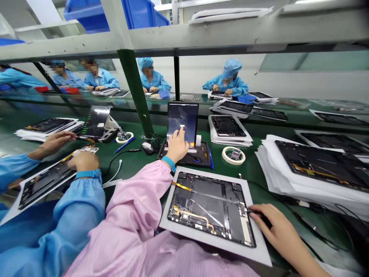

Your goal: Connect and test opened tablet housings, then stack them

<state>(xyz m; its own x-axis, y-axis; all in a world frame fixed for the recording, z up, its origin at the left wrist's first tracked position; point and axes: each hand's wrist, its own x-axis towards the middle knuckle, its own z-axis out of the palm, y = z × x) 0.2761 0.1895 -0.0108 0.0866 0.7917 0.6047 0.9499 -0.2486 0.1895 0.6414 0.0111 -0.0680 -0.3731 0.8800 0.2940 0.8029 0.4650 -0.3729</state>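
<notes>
The opened black tablet chassis with exposed boards and gold flex cable (210, 209) lies flat on a white foam sheet (259, 252) at six o'clock on the green bench, directly in front of the person. The right hand (273, 227) rests at its four o'clock edge, fingers curled round a thin dark probe or cable end (261, 215) that touches the connector strip along the right side; whether it is pinched firmly I cannot tell. The left hand (177, 146) stretches to twelve o'clock, pink sleeve extended, wrist raised, index finger pressed to the screen of an upright dark test tablet (183, 122) standing in a black cradle (201, 156); the other fingers are loosely folded, holding nothing.

With the gaze and left arm forward, the right hand works unwatched: in my judgement the dark tip could slip off the connector and scrape the board, or snag the gold flex. The pink sleeve also hangs close over the chassis's ten o'clock corner and might drag across the ribbon there.

At nine o'clock a neighbour's hands in blue sleeves (83, 161) work on another open tablet. A roll of white tape (233, 156) sits at one o'clock, stacked chassis on foam (317, 165) at three o'clock.
</notes>
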